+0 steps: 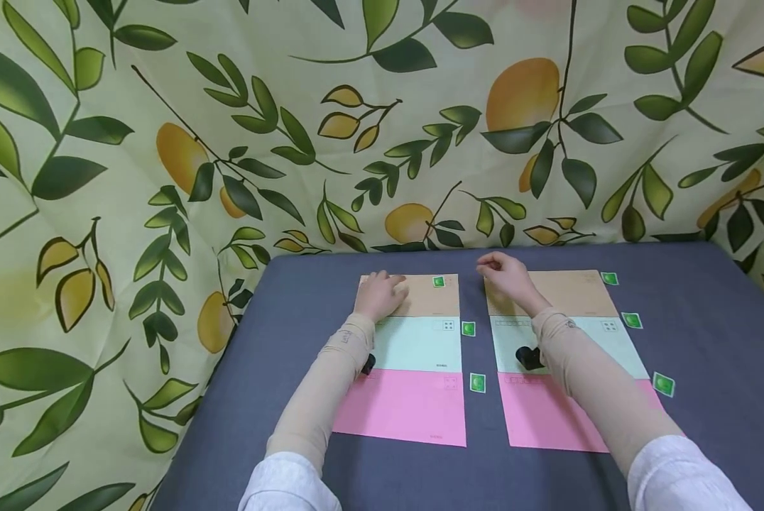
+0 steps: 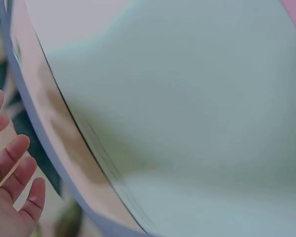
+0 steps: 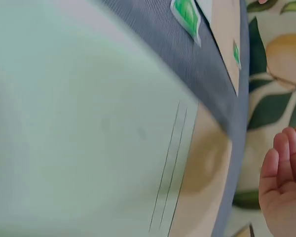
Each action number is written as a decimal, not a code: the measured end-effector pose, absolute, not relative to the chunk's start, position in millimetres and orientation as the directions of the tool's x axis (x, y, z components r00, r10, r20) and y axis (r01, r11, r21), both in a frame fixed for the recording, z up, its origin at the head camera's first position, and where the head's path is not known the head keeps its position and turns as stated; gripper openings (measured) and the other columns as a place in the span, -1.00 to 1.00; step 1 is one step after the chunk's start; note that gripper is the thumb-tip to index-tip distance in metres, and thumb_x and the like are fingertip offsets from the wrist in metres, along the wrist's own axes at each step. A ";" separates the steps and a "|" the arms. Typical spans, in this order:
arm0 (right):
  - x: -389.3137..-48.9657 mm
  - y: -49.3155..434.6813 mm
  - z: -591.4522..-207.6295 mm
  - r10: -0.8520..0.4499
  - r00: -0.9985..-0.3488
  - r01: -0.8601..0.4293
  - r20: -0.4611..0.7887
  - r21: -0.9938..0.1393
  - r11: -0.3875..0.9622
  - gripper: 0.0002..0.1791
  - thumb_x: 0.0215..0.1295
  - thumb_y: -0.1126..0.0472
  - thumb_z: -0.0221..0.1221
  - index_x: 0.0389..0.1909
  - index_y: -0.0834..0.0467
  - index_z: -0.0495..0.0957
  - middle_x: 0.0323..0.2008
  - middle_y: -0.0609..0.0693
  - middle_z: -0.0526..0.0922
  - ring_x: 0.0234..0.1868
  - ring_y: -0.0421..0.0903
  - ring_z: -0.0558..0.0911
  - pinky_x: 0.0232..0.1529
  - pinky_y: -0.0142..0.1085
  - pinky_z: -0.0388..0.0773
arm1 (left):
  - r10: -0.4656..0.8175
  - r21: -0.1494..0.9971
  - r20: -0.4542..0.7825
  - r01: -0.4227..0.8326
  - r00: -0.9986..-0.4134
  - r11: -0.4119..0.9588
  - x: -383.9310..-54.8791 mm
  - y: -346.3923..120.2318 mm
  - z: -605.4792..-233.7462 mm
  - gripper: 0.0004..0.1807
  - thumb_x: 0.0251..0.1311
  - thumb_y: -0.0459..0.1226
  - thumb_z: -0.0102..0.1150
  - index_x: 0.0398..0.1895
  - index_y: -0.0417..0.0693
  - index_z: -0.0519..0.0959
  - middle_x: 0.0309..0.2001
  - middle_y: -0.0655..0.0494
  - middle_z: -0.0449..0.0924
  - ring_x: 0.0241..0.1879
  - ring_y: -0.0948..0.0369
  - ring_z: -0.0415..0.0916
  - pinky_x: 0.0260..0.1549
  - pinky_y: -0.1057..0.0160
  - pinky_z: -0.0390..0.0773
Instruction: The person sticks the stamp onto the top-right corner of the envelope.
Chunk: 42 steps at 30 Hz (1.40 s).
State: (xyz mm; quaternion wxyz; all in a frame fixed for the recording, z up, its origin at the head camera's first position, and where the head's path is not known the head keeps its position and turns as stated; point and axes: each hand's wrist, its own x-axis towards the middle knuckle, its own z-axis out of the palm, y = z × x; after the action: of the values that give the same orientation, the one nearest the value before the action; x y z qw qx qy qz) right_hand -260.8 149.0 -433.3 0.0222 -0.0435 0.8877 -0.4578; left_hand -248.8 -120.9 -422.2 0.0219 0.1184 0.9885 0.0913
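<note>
My left hand (image 1: 380, 294) hovers over the left tan envelope (image 1: 432, 301), its fingers loose and holding nothing in the left wrist view. A green stamp (image 1: 439, 282) lies at that envelope's upper right. Over the far left part of the right tan envelope (image 1: 580, 291) is my right hand (image 1: 510, 280), fingers loosely bent; the right wrist view shows no object in it. Below each tan envelope lie a mint envelope (image 1: 414, 344) and a pink envelope (image 1: 414, 404) on the left, and a mint envelope (image 1: 510, 333) and a pink envelope (image 1: 535, 419) on the right.
Two green stamps, an upper stamp (image 1: 468, 328) and a lower stamp (image 1: 478, 383), lie between the columns. Right of the right column are a far stamp (image 1: 609, 278), a middle stamp (image 1: 632, 321) and a near stamp (image 1: 663, 384). A leaf-patterned curtain (image 1: 356, 177) borders the dark tablecloth (image 1: 395, 475).
</note>
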 end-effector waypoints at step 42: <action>-230.5 330.8 -460.5 0.423 -0.897 0.398 -0.130 -0.655 0.643 -0.48 0.35 0.16 -0.09 0.16 0.49 0.29 0.11 0.45 0.35 0.06 0.32 0.36 -0.03 0.06 0.33 | 0.316 0.309 -0.166 0.255 -0.934 0.916 -244.9 47.7 -440.2 -0.42 0.18 0.04 0.12 0.30 0.27 0.33 0.19 0.12 0.48 0.18 0.16 0.42 0.11 0.29 0.39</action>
State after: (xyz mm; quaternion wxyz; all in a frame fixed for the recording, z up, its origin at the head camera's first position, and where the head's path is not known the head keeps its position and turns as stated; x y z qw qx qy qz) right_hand -230.5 330.8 -460.5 -0.0172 0.2264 0.9061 -0.3569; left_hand -244.9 47.7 -440.2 0.1071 0.1468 0.9729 0.1429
